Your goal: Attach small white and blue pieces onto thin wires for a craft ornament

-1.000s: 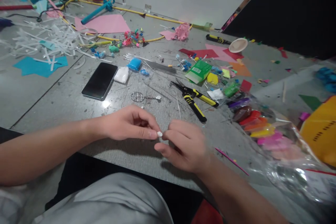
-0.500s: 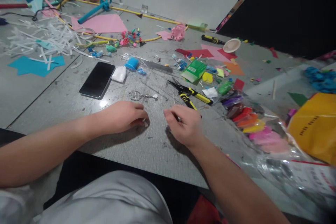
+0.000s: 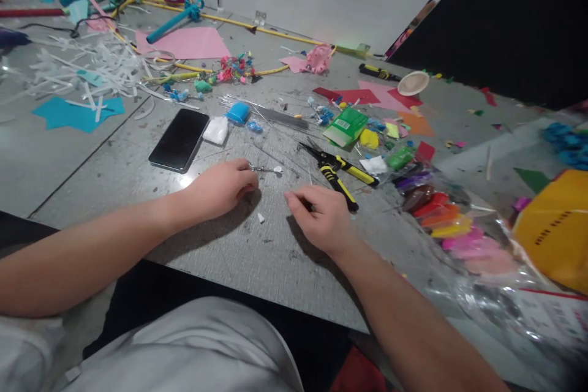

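White fragment (image 3: 261, 218), loose on the desk (image 3: 239, 263) between the curled left hand (image 3: 220, 188) and curled right hand (image 3: 324, 217), could easily be lost if brushed, being so small; it looks roughly wedge-shaped. Whether either hand grips anything, I cannot tell; a partly hidden metal charm (image 3: 263, 169) lies beside the left.

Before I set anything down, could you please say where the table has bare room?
Mostly bare: the near strip between the white scrap and the table's front edge; also left of the phone, nearer than the blue paper. Crowded: right of the pliers, among bright packets.
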Demonstrator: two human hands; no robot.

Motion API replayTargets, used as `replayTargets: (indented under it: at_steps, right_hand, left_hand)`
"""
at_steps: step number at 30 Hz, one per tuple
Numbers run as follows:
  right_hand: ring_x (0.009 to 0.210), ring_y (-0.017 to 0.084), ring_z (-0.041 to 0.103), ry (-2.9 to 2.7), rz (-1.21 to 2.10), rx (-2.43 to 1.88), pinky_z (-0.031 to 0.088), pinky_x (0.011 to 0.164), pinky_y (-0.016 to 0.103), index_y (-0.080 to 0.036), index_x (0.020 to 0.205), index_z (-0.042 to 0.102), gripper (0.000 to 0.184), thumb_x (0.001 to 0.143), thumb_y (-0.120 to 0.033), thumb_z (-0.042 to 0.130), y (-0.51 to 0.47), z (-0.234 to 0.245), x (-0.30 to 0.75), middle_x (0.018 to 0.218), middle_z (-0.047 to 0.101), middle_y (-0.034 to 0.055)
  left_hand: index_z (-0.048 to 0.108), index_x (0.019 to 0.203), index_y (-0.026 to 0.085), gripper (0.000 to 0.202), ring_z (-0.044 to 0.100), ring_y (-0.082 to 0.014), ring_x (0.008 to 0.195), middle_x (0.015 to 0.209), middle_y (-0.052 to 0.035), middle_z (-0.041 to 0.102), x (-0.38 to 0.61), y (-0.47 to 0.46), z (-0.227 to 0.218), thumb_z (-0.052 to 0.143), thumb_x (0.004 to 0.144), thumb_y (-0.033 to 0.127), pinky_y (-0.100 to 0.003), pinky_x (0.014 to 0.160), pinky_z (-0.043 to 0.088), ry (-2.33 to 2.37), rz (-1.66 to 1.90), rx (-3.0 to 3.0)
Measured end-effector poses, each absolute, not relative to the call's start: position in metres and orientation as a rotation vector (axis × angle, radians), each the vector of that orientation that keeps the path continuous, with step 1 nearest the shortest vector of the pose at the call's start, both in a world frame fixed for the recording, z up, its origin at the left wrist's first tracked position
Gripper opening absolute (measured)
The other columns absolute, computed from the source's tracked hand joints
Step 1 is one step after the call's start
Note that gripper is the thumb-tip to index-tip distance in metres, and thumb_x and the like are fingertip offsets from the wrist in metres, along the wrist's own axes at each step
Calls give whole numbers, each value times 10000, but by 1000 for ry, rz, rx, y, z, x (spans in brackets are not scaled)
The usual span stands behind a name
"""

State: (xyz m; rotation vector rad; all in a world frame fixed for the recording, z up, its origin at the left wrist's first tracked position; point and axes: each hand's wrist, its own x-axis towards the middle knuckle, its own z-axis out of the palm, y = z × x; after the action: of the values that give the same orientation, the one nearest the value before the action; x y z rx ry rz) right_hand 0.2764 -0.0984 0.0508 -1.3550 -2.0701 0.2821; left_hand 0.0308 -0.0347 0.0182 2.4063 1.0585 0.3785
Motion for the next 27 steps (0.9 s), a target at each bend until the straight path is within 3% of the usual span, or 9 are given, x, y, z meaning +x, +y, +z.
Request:
replayTargets:
  at_steps: [3, 5, 8, 14, 21, 27]
  right_hand:
    - [575, 86, 493, -2104, 333, -1343, 374, 575, 214, -169, 700, 573, 234, 882, -306, 525, -99, 50, 274, 612, 529, -26]
    - [618, 91, 531, -2107, 364, -1324, 412, 587, 210, -175, 823, 608, 140, 863, -300, 561, -100, 51, 272, 716, 589, -7]
    - [677, 106, 569, -2117, 370, -1280, 457, 605, 216, -180, 934, 612, 141, 858, -296, 582, -102, 51, 268, 822, 629, 21]
    - [800, 137, 631, -2108, 293, -1174, 511, 689, 247, -185, 947, 617, 106, 880, -247, 564, -105, 50, 267, 871, 670, 37]
    - [679, 111, 592, -2091, 252, -1180, 487, 605, 223, -188, 892, 619, 68, 866, -214, 562, -106, 51, 267, 774, 623, 13]
    - [714, 116, 615, -2117, 207, -1160, 507, 643, 228, -179, 893, 647, 90, 863, -212, 569, -107, 51, 265, 818, 651, 30]
  left_hand:
    - [875, 1137, 168, 192, 745, -246, 1024, 1128, -98, 817, 38, -38, 23, 691, 1187, 146, -367, 983, 598, 984, 445, 2200]
    - [845, 1106, 165, 128, 729, -229, 972, 1055, -74, 824, 43, -42, 26, 760, 1178, 228, -361, 943, 587, 926, 517, 1941]
    - [805, 1046, 166, 142, 700, -196, 888, 947, -38, 804, 51, -49, 25, 826, 1150, 261, -338, 870, 564, 819, 547, 1601]
    - [773, 954, 170, 192, 635, -154, 803, 815, 18, 714, 56, -56, 23, 874, 1114, 203, -312, 832, 543, 813, 553, 1416]
    - [771, 924, 178, 229, 635, -155, 792, 804, 21, 715, 55, -58, 27, 904, 1105, 226, -309, 807, 530, 824, 539, 1417]
    - [893, 1096, 148, 85, 673, -172, 825, 882, -14, 805, 55, -58, 27, 896, 1108, 232, -319, 832, 556, 816, 519, 1406]
